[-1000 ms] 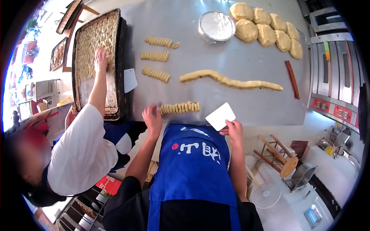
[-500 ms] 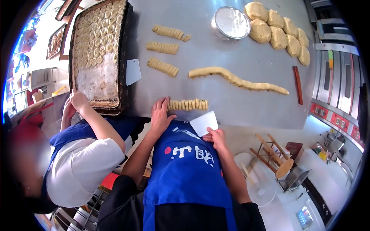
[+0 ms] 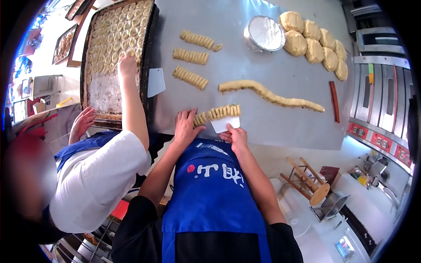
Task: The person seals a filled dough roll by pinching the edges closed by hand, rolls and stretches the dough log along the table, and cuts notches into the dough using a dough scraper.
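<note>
Head camera: grey metal worktable, with a row of pale-yellow sliced dough near its front edge, parted by a narrow gap into a short group at left and a longer group at right. Left hand lies at the short group, thumb set apart from the fingers and the slices beside the space between; whether it pinches or merely touches them I cannot tell. Right hand grips a white flat rectangular scraper, its far edge against the near side of the longer group; probably touching, though any overlap underneath is hidden. Beyond, one long, wavy, uncut dough rope lies well apart from both hands. Farther left, three sliced dough rolls lie one above another. Second white scraper rests beside a black-rimmed baking tray, partly covered with round dough pieces. Co-worker's hand reaches down over these pieces. Far right: round silvery bowl, cluster of smooth dough mounds, reddish-brown stick.
</note>
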The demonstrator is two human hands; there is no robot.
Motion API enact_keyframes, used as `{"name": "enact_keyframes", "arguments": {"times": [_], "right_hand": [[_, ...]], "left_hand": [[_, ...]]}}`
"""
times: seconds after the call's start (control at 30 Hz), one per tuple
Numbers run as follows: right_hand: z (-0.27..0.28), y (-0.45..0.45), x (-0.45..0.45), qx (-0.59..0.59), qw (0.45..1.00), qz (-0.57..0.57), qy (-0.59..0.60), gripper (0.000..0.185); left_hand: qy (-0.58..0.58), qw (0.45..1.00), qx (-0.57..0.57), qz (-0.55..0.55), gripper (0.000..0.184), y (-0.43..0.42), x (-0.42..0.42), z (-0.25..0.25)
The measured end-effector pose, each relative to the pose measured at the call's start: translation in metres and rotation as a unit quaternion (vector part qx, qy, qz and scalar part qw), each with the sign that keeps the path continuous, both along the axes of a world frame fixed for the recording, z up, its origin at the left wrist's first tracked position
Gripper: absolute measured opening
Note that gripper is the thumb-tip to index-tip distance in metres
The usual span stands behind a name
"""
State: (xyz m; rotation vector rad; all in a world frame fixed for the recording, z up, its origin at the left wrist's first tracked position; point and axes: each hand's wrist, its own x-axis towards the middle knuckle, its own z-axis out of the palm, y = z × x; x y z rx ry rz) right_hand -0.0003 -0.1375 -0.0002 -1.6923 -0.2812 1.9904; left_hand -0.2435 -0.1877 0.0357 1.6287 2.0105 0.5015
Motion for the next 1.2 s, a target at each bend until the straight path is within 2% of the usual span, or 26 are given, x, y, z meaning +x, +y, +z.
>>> {"name": "enact_keyframes", "arguments": {"times": [0.1, 0.23, 0.3, 0.43, 0.5, 0.53, 0.57, 0.63, 0.67, 0.7, 0.77, 0.8, 0.83, 0.87, 0.9, 0.93, 0.97, 1.0, 1.1, 1.13, 1.2], "right_hand": [[0.004, 0.005, 0.012, -0.017, 1.0, 0.012, -0.017, 0.03], [0.007, 0.007, 0.028, 0.009, 0.999, 0.002, -0.031, 0.029], [0.011, 0.007, 0.036, 0.061, 0.996, 0.034, -0.064, 0.03], [0.034, 0.013, 0.039, 0.118, 0.982, 0.079, -0.124, 0.029], [0.045, 0.016, 0.043, 0.173, 0.967, 0.109, -0.15, 0.028], [0.052, 0.019, 0.043, 0.192, 0.962, 0.1, -0.169, 0.027], [0.058, 0.026, 0.046, 0.198, 0.96, 0.099, -0.169, 0.027], [0.075, 0.039, 0.049, 0.253, 0.913, 0.185, -0.26, 0.028], [0.084, 0.047, 0.045, 0.292, 0.883, 0.199, -0.309, 0.031], [0.091, 0.055, 0.043, 0.296, 0.883, 0.195, -0.306, 0.031], [0.102, 0.072, 0.04, 0.489, 0.697, 0.237, -0.467, 0.04], [0.112, 0.079, 0.035, 0.509, 0.694, 0.213, -0.462, 0.037], [0.122, 0.085, 0.033, 0.514, 0.692, 0.209, -0.461, 0.037], [0.132, 0.09, 0.033, 0.516, 0.697, 0.184, -0.463, 0.037], [0.14, 0.094, 0.035, 0.518, 0.701, 0.16, -0.464, 0.037], [0.145, 0.096, 0.042, 0.518, 0.695, 0.155, -0.474, 0.035], [0.149, 0.097, 0.049, 0.524, 0.692, 0.154, -0.472, 0.035], [0.153, 0.097, 0.058, 0.519, 0.723, 0.101, -0.444, 0.034], [0.162, 0.09, 0.093, 0.467, 0.803, -0.01, -0.37, 0.034], [0.155, 0.087, 0.11, 0.468, 0.787, -0.016, -0.401, 0.031], [0.153, 0.077, 0.132, 0.412, 0.834, -0.087, -0.358, 0.027]], "left_hand": [[0.025, 0.998, 0.005, -0.052, 0.087, 0.014, 0.007, -0.002], [-0.013, 0.996, 0.049, -0.074, 0.089, 0.047, 0.032, 0.003], [-0.076, 0.981, 0.142, -0.112, 0.098, 0.071, 0.052, 0.012], [-0.128, 0.968, 0.155, -0.149, 0.101, 0.114, 0.091, -0.005], [-0.146, 0.953, 0.037, -0.262, 0.097, 0.124, 0.103, -0.009], [-0.152, 0.956, 0.071, -0.242, 0.085, 0.124, 0.109, -0.008], [-0.15, 0.955, 0.076, -0.243, 0.085, 0.126, 0.115, -0.008], [-0.24, 0.962, 0.033, -0.123, 0.07, 0.13, 0.126, -0.008], [-0.291, 0.944, 0.144, -0.062, 0.052, 0.131, 0.136, -0.014], [-0.287, 0.944, 0.148, -0.065, 0.052, 0.133, 0.142, -0.014], [-0.428, 0.9, 0.035, 0.074, 0.042, 0.142, 0.152, -0.014], [-0.462, 0.877, 0.058, 0.117, 0.04, 0.147, 0.16, -0.029], [-0.46, 0.878, 0.064, 0.115, 0.04, 0.155, 0.159, -0.029], [-0.605, 0.771, -0.022, 0.199, 0.043, 0.163, 0.159, -0.029], [-0.723, 0.626, -0.107, 0.272, 0.046, 0.17, 0.158, -0.028], [-0.769, 0.567, -0.114, 0.271, 0.052, 0.176, 0.152, -0.031], [-0.771, 0.568, -0.107, 0.268, 0.052, 0.184, 0.144, -0.034], [-0.821, 0.495, -0.096, 0.267, 0.055, 0.193, 0.136, -0.049], [-0.909, 0.339, -0.069, 0.233, 0.062, 0.228, 0.099, -0.054], [-0.9, 0.347, -0.039, 0.259, 0.063, 0.247, 0.084, -0.042], [-0.87, 0.379, 0.021, 0.314, 0.063, 0.285, 0.059, -0.014]]}}
